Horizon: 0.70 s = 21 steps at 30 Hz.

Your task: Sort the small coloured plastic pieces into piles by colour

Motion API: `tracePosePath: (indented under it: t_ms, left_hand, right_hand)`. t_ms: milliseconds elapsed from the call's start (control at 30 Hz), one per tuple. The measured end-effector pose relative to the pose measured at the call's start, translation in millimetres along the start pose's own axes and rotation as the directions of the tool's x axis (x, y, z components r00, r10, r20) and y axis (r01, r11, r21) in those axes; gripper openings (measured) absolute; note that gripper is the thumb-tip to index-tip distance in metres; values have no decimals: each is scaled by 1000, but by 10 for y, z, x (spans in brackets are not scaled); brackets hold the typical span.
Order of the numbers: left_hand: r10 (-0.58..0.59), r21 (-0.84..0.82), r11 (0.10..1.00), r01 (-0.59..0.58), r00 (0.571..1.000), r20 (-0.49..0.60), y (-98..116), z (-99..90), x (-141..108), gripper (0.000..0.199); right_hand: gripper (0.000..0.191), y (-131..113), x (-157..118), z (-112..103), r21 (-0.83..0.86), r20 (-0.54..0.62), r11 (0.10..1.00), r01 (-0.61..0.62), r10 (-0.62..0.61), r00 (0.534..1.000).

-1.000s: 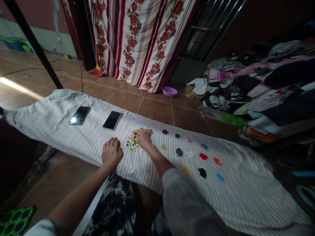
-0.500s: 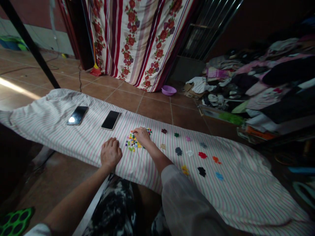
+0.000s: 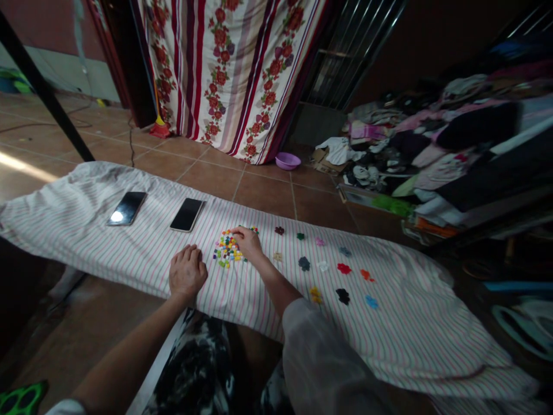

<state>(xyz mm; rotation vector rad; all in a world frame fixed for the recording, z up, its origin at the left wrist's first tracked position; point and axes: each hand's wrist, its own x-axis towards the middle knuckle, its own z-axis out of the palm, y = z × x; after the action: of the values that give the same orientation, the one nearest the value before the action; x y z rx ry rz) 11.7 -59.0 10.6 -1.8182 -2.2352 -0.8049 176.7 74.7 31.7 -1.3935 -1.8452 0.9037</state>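
My right hand [image 3: 249, 242] is over the right part of a pile of small multicoloured pieces [image 3: 225, 249], its fingertips pinched together at the pile; anything between them is too small to make out. My left hand [image 3: 188, 272] rests on the striped cloth [image 3: 142, 253], left of the pile, fingers lying on the fabric and holding nothing. To the right lie several small single-colour heaps, among them red [image 3: 344, 268], black [image 3: 343, 296], yellow [image 3: 315, 295], blue [image 3: 371, 302], orange [image 3: 367, 275], dark grey [image 3: 304, 264] and white [image 3: 322, 266].
Two phones, one at the left [image 3: 127, 208] and one nearer the pile [image 3: 186, 214], lie on the cloth. Beyond it are a purple basin [image 3: 288, 161], a floral curtain [image 3: 237, 75] and a heap of clothes [image 3: 449, 132].
The view has shifted slightly, so the scene sits further left. My right hand stays over the pile with fingertips together, and my left hand rests in the same place on the cloth.
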Motion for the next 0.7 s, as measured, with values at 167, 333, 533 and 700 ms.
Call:
tracePosePath:
  t_ms: [167,333,533,700]
  left_hand:
    - [9,-4,1000,-9,1000,11,1,-17,0,27]
    - [2,-9,1000,-2,1000,11,21,-44,-1,27]
    - [10,-10,1000,-10,1000,27,24,-73,-3,29]
    - [19,-1,1000,-18,999,33,13,-81,-2,30]
  right_hand:
    - [11,33,-117,-50,542,53,807,-233,244,968]
    - [24,76,-337,-286,698,70,663,-271,313,947]
    - [34,233,-628,-652,660,-3,716,-228,307,952]
    - [35,489,-812,-1116,578,-147,791,-202,345,927]
